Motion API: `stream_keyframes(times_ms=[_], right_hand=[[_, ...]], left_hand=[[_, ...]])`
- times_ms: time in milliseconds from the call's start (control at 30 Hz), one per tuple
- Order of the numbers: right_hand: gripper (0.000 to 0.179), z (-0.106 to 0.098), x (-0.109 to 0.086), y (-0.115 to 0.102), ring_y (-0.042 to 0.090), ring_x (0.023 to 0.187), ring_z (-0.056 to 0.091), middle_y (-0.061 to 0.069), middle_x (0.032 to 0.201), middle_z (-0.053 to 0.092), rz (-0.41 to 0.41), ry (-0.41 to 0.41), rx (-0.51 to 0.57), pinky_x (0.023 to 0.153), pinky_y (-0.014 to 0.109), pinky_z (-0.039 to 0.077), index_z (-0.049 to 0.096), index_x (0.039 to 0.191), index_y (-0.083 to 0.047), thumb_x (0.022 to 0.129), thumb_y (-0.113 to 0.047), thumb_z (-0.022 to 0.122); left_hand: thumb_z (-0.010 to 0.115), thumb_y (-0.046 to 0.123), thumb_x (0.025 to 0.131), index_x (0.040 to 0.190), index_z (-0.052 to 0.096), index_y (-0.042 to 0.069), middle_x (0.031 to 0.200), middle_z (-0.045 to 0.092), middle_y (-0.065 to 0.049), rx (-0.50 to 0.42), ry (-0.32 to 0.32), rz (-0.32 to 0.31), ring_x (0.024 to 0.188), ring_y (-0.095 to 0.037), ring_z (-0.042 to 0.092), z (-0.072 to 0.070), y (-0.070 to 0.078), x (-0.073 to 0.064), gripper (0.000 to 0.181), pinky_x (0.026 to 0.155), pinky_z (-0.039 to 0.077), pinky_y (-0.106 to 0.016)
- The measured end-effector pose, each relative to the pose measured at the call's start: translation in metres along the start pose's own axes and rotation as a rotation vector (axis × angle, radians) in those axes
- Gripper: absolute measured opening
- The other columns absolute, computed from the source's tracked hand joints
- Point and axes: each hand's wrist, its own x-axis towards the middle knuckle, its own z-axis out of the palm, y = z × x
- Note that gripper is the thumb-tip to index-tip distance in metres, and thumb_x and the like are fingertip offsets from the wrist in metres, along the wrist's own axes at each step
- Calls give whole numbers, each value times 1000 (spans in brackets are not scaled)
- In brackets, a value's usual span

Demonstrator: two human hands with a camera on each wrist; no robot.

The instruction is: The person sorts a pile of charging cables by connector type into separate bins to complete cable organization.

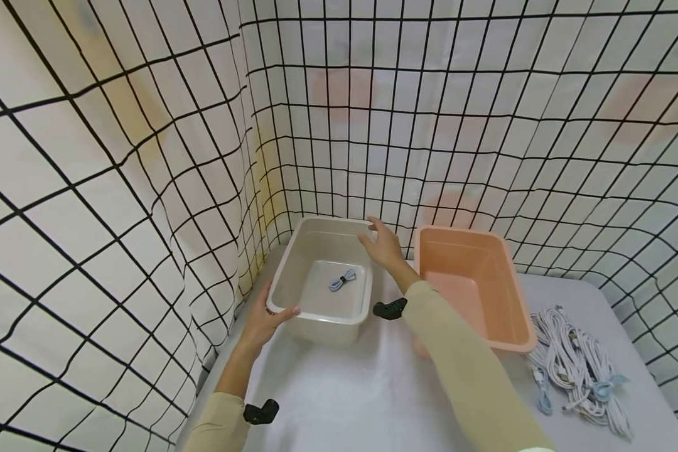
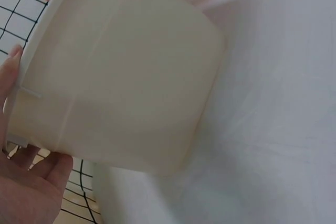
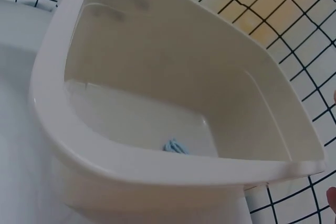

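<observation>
A beige plastic basin [image 1: 329, 319] stands at the back left of the table, with a small bundled light-blue cable [image 1: 342, 280] on its floor. My left hand [image 1: 263, 323] grips the basin's near left corner, thumb over the rim and fingers beneath it on the outside, as the left wrist view shows. At the far right corner is my right hand [image 1: 385, 246], its fingers and thumb spread beside the rim. Only fingertips [image 3: 331, 196] of that hand appear in the right wrist view, just off the basin's end.
To the right stands an orange basin [image 1: 511, 282], under my right forearm in part. A heap of white cables [image 1: 576, 358] lies beyond it, with a light-blue cable [image 1: 542, 392] at its side. Black netting [image 1: 395, 135] over white sheeting walls the table in.
</observation>
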Motion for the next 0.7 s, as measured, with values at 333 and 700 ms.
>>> stream_keyframes(times_ms=[333, 700], right_hand=[[58, -10, -7, 2, 38, 133, 50, 14, 145, 58, -71, -90, -40, 107, 56, 41, 46, 154, -11, 103, -29, 65], [59, -22, -15, 11, 35, 129, 52, 11, 141, 60, -71, -120, -18, 102, 55, 45, 49, 153, -13, 100, -33, 69]], left_hand=[[86, 18, 88, 167, 17, 15, 157, 37, -24, 20, 9, 6, 138, -44, 42, -2, 2, -2, 105, 108, 36, -57], [84, 9, 88, 166, 16, 9, 158, 32, -28, -8, -9, -45, 140, -49, 37, 0, 7, 0, 103, 110, 33, -59]])
